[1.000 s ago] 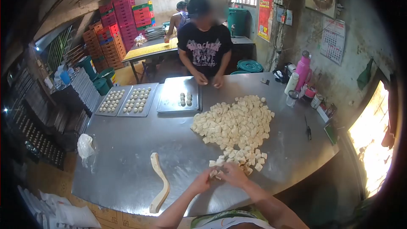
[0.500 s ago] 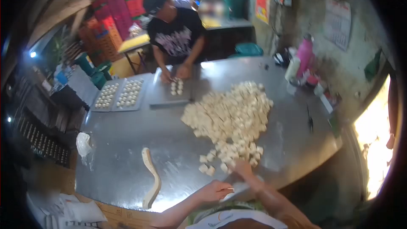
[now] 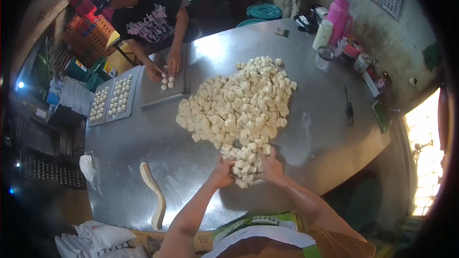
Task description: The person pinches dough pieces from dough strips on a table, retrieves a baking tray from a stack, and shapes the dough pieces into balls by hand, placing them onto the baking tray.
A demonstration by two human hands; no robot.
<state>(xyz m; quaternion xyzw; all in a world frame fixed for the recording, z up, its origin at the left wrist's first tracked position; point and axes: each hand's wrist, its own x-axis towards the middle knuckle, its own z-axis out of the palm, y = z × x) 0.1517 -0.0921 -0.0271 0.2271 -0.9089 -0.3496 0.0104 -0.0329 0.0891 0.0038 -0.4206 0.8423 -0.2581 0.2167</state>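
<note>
Both your hands had shifted since the last head frame: L hand (image 3: 221, 173) had come fwd from near the table (image 3: 191, 165) edge to the near end of the dough pieces (image 3: 239, 110), and R hand (image 3: 271, 166) had gone to their other side. In the head view, L hand was half open, fingers curved against the loose ones; R hand was half open too, cupped opp., w/ no firm grip visible in either. Couldn't tell if a bit sat under your fingers. The dough pieces lay heaped mid-table, w/ a narrow tail betw. your hands. Main risk, I'd judge: squeezing too hard, b/c soft dough could mash tog. Pushing unevenly might've sent strays toward your edge. The dough strip (image 3: 160, 200) lay to your L, so a wide forearm sweep could've bent it.
</note>
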